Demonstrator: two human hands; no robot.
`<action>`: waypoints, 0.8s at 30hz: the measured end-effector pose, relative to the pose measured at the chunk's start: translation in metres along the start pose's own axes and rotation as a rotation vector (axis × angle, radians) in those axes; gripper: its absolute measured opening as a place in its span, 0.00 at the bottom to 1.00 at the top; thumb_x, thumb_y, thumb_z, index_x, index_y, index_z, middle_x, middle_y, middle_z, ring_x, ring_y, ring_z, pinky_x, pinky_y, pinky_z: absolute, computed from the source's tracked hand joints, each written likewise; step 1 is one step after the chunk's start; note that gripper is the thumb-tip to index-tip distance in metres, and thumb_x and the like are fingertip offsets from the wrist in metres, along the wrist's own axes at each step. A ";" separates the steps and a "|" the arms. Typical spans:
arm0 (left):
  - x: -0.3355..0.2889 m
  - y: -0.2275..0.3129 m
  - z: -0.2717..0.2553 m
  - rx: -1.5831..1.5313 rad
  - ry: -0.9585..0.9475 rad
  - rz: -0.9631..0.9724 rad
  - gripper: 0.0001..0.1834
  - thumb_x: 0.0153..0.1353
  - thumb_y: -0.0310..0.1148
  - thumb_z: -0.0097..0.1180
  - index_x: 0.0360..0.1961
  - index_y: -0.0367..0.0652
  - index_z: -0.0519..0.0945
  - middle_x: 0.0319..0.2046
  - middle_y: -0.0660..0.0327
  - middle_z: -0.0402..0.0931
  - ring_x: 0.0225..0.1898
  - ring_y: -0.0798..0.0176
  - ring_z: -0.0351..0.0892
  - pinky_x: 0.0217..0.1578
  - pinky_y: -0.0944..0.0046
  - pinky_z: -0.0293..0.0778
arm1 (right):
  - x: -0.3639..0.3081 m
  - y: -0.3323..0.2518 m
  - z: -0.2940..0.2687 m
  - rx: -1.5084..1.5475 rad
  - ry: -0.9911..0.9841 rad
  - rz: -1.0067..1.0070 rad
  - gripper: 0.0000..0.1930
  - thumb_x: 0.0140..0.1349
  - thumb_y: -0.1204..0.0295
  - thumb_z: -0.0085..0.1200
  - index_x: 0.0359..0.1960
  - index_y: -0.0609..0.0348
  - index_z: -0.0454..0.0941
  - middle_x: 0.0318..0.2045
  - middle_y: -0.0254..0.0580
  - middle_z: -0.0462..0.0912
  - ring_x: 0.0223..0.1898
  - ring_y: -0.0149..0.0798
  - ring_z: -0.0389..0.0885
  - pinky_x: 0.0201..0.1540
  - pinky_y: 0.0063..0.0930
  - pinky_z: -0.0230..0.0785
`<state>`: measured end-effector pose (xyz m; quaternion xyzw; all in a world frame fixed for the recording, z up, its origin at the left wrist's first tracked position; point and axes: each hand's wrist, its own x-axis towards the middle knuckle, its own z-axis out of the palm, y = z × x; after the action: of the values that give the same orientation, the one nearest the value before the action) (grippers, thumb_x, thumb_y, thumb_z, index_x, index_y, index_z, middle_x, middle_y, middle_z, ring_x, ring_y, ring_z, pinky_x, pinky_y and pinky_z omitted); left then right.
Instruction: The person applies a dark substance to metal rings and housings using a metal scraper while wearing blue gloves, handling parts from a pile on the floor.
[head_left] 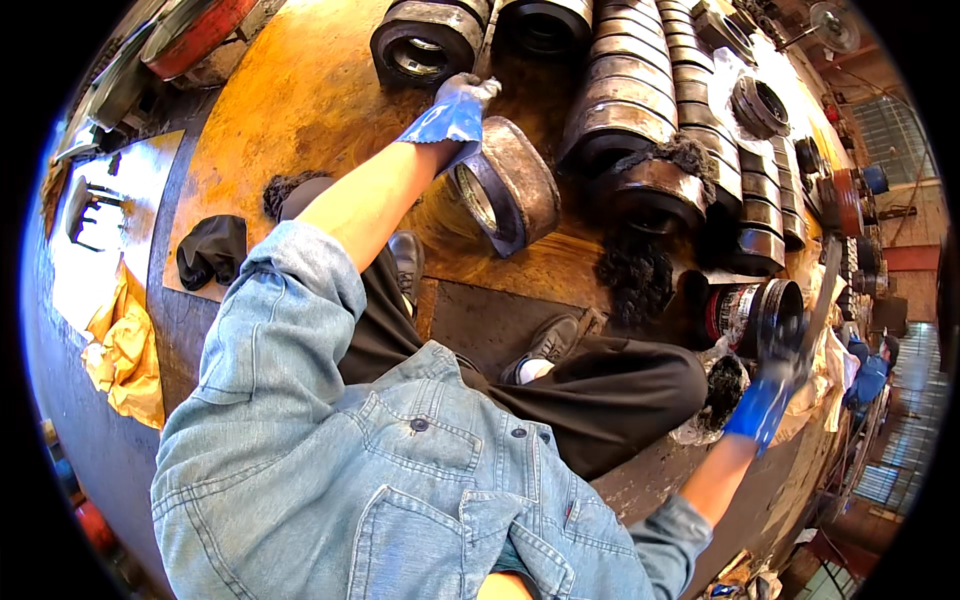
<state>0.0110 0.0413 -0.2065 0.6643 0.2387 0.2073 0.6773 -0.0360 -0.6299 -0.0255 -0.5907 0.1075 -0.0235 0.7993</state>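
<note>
My left hand, in a blue-cuffed glove with grimy fingers, is at the upper edge of a heavy metal ring. The ring leans with its opening toward the lower left. My left fingers look curled; whether they grip anything is hidden. Out to the right, my right hand, its blue glove blackened at the fingers, is closed around what appears to be a long dark stick pointing upward. Beside that hand lies a tipped can with a black-coated mouth. Blur hides the finger details there.
Rows of stacked metal rings lie beyond. Black fibrous clumps sit near a wide ring. A plastic bag of black matter is by my knee. Crumpled yellow paper and black cloth lie left. Another person is far right.
</note>
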 end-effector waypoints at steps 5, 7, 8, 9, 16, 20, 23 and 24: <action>-0.024 0.001 -0.007 0.199 0.111 -0.286 0.10 0.63 0.37 0.63 0.40 0.45 0.80 0.28 0.63 0.79 0.23 0.65 0.74 0.24 0.61 0.70 | 0.016 0.039 0.144 0.074 -0.278 0.055 0.28 0.70 0.54 0.43 0.66 0.56 0.68 0.54 0.50 0.82 0.49 0.48 0.83 0.52 0.47 0.75; -0.041 0.006 -0.027 0.080 0.117 -0.303 0.10 0.64 0.38 0.62 0.41 0.45 0.81 0.31 0.62 0.80 0.26 0.63 0.76 0.26 0.60 0.71 | 0.004 0.077 0.187 0.108 -0.338 0.103 0.28 0.70 0.55 0.43 0.67 0.56 0.67 0.55 0.50 0.81 0.50 0.48 0.83 0.54 0.47 0.75; -0.047 0.006 -0.045 0.035 0.137 -0.312 0.10 0.64 0.39 0.61 0.42 0.46 0.81 0.32 0.61 0.80 0.27 0.62 0.76 0.27 0.59 0.71 | -0.005 0.100 0.205 0.134 -0.374 0.140 0.28 0.70 0.55 0.43 0.67 0.56 0.67 0.55 0.51 0.81 0.51 0.48 0.83 0.54 0.47 0.75; -0.052 0.005 -0.061 -0.008 0.161 -0.318 0.11 0.64 0.39 0.61 0.42 0.46 0.81 0.33 0.60 0.81 0.28 0.61 0.77 0.28 0.58 0.72 | -0.022 0.114 0.223 0.139 -0.384 0.163 0.27 0.70 0.55 0.44 0.66 0.57 0.68 0.53 0.50 0.83 0.50 0.47 0.84 0.52 0.47 0.76; -0.062 -0.003 -0.110 -0.149 0.154 -0.641 0.20 0.74 0.44 0.44 0.61 0.48 0.71 0.59 0.56 0.77 0.51 0.55 0.79 0.49 0.57 0.77 | -0.068 0.184 0.240 -0.120 -0.628 0.216 0.21 0.69 0.56 0.54 0.53 0.61 0.74 0.42 0.54 0.86 0.37 0.46 0.88 0.31 0.35 0.83; -0.068 -0.051 -0.136 -0.236 0.171 -0.746 0.22 0.76 0.44 0.37 0.62 0.43 0.68 0.63 0.52 0.73 0.60 0.50 0.74 0.56 0.53 0.74 | -0.122 0.218 0.270 -0.258 -0.698 0.602 0.23 0.67 0.52 0.57 0.52 0.59 0.77 0.38 0.44 0.87 0.33 0.37 0.86 0.30 0.29 0.76; -0.072 -0.124 -0.143 -0.347 0.140 -0.808 0.23 0.76 0.46 0.35 0.62 0.44 0.69 0.64 0.53 0.72 0.61 0.48 0.73 0.61 0.50 0.69 | -0.152 0.294 0.255 -0.153 -0.549 0.817 0.23 0.68 0.52 0.55 0.52 0.60 0.77 0.38 0.47 0.87 0.28 0.39 0.84 0.29 0.31 0.75; -0.073 -0.150 -0.146 -0.298 0.171 -0.863 0.23 0.76 0.47 0.35 0.61 0.45 0.71 0.63 0.55 0.73 0.61 0.48 0.73 0.60 0.50 0.69 | -0.160 0.327 0.250 -0.152 -0.464 0.922 0.24 0.68 0.50 0.55 0.51 0.59 0.79 0.37 0.47 0.87 0.27 0.40 0.85 0.26 0.32 0.75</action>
<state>-0.1403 0.1095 -0.3531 0.3802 0.5159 -0.0075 0.7676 -0.1718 -0.2702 -0.2431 -0.5281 0.1780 0.4704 0.6842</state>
